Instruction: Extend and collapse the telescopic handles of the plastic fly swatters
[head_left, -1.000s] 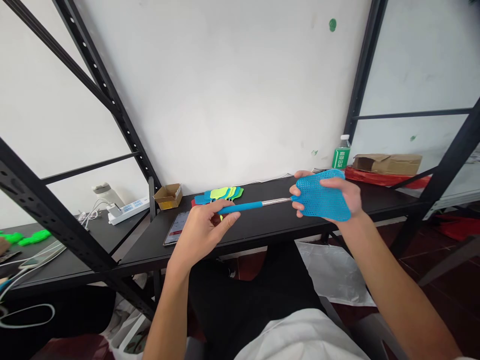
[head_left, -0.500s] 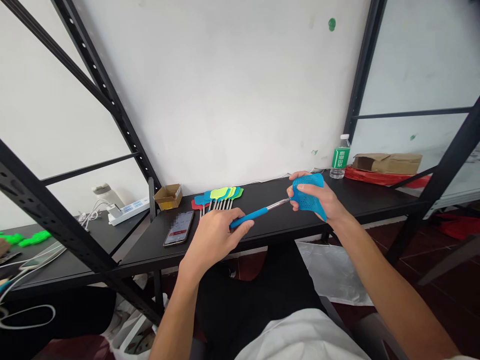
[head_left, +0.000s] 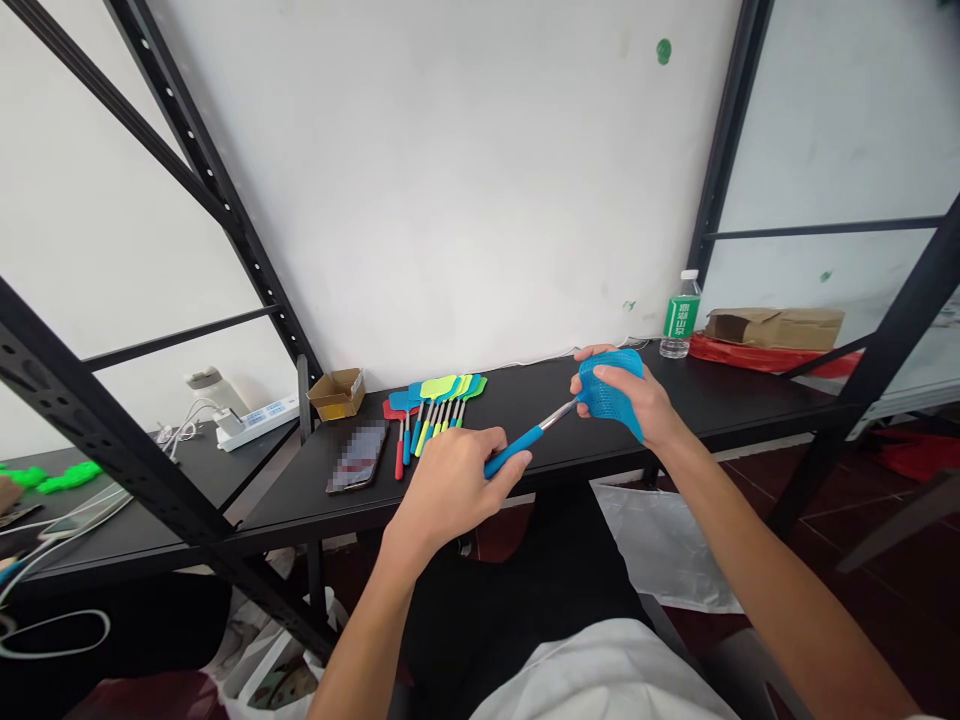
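Between my two hands is a blue fly swatter (head_left: 611,392) with a perforated, bent paddle, a metal rod and a blue grip. My left hand (head_left: 465,475) is closed around the grip's lower end. My right hand (head_left: 649,400) pinches the paddle, thumb on its near face and fingertips showing past its left edge. Beyond my left hand, several fly swatters (head_left: 439,388) in red, blue, yellow and green lie side by side on the black table (head_left: 547,468), their paddles overlapping toward the wall.
A phone (head_left: 358,458) and a small open cardboard box (head_left: 337,395) lie left of the swatters. A water bottle (head_left: 679,318) stands at the back right, beside a cardboard box (head_left: 795,328) on red plastic. Black metal frame posts (head_left: 247,250) rise on both sides.
My left hand has moved right and slightly down with the grip, and the visible metal rod looks steeper. The paddle has shifted slightly left in my right hand. More swatter handles show.
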